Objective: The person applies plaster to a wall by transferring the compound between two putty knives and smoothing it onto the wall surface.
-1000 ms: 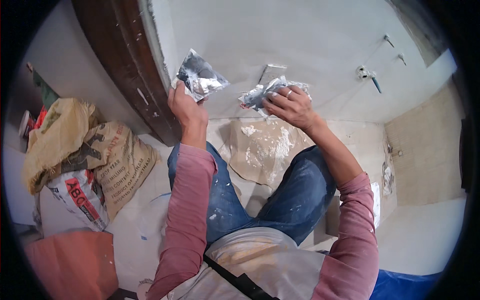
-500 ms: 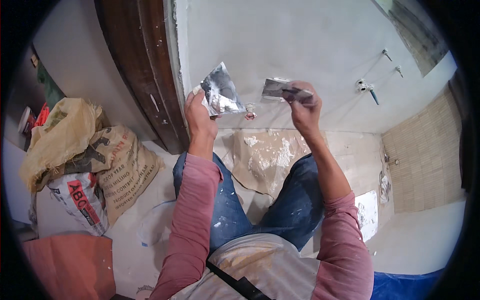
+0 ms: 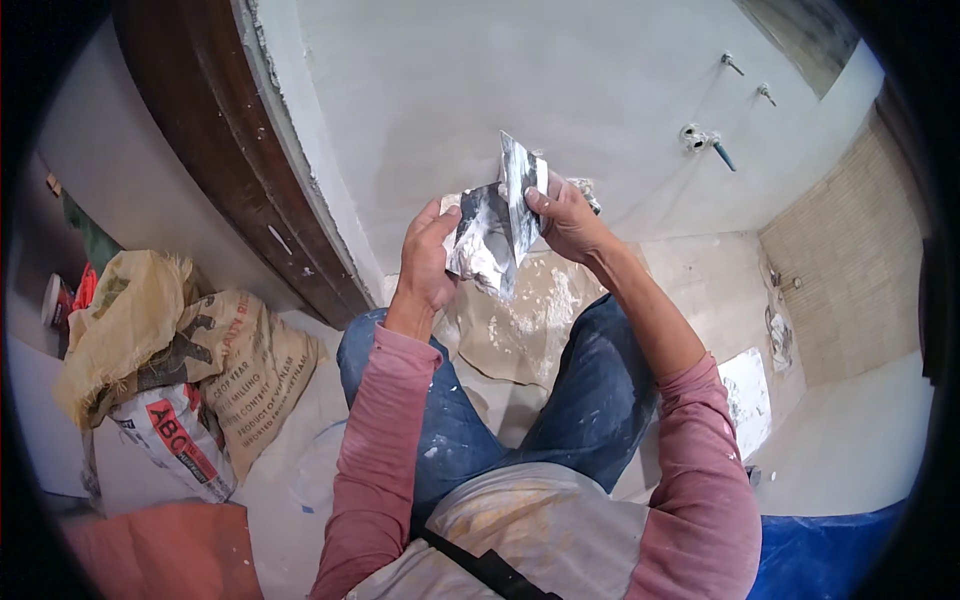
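Observation:
My left hand (image 3: pixel 427 262) is closed around the edge of a flat metal putty blade (image 3: pixel 478 208), and a lump of white putty (image 3: pixel 482 262) lies on its face. My right hand (image 3: pixel 573 222) grips a second metal blade, a putty knife (image 3: pixel 519 192) smeared with white, with the thumb pressed on it. This knife stands steeply on edge against the right side of the left blade, touching or nearly touching the putty. Its handle is mostly hidden by my fingers. Both tools are in front of a pale, smooth wall (image 3: pixel 420 90).
A dark wooden door frame (image 3: pixel 210 140) rises at left. Sacks (image 3: pixel 255 370) are piled below it. Pipe stubs (image 3: pixel 705 140) jut from the wall at right. Putty-spattered brown sheeting (image 3: pixel 510 335) lies between my knees, a white-smeared board (image 3: pixel 748 400) at right, a blue tarp (image 3: pixel 830 550) at lower right.
My right hand has come left from the wall, bringing its putty knife against the left blade. My left hand has moved slightly right and down. The view has shifted.

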Tool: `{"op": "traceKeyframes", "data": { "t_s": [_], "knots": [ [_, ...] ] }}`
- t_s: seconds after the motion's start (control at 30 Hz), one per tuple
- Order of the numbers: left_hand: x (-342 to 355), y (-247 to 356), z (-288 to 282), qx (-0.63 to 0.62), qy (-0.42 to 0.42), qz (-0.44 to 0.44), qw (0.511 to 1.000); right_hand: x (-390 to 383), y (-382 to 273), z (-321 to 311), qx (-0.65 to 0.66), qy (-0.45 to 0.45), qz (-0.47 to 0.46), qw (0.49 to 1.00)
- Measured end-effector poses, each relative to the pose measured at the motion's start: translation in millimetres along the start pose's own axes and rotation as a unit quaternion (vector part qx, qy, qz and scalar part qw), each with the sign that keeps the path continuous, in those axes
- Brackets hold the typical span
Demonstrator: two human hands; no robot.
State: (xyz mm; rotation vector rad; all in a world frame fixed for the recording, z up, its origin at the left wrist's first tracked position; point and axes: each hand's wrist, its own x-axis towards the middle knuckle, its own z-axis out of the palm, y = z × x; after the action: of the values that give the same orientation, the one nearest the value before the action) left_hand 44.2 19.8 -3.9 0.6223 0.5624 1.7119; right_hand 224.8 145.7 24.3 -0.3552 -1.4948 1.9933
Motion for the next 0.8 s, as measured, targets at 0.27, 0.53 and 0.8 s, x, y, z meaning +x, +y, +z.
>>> {"op": "traceKeyframes", "data": {
  "t_s": [0.27, 0.53, 0.8],
  "knots": [
    [3, 8, -12, -0.056, 0.003, 0.024, 0.998, -29, 12, -28, -0.131, -0.019, 0.115, 0.984],
    [11, 5, -24, 0.074, 0.114, 0.127, 0.983, -67, -23, -26, -0.155, 0.244, -0.027, 0.957],
    [10, 3, -17, 0.140, 0.082, 0.068, 0.984, -87, -55, -8, -0.774, -0.037, -0.458, 0.436]
  ]
}}
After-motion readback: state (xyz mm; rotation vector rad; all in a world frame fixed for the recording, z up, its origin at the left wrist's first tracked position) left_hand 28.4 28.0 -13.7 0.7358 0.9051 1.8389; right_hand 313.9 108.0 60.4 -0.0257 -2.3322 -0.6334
